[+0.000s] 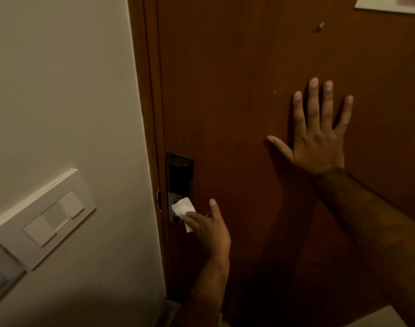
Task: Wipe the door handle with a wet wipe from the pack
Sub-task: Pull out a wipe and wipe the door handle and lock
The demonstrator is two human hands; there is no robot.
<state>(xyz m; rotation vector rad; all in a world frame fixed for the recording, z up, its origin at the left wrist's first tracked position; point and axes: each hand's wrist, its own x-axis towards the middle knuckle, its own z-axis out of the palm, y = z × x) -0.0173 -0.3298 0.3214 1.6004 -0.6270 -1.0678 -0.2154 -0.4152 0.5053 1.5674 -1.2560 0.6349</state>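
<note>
Head view: switch panel (pixel 42 219) beside door (pixel 237 90), nothing blocking.

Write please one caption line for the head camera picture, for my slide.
Left hand presses a white wipe on the door lock; right hand lies flat on the brown door.

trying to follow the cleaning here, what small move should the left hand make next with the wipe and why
Probably drag the wet wipe downward along the lock plate. The left hand holds it pressed against the plate's lower silver part, so only that spot is covered. The right hand lies flat on the door, bracing it. The handle lever itself cannot be made out.
</note>
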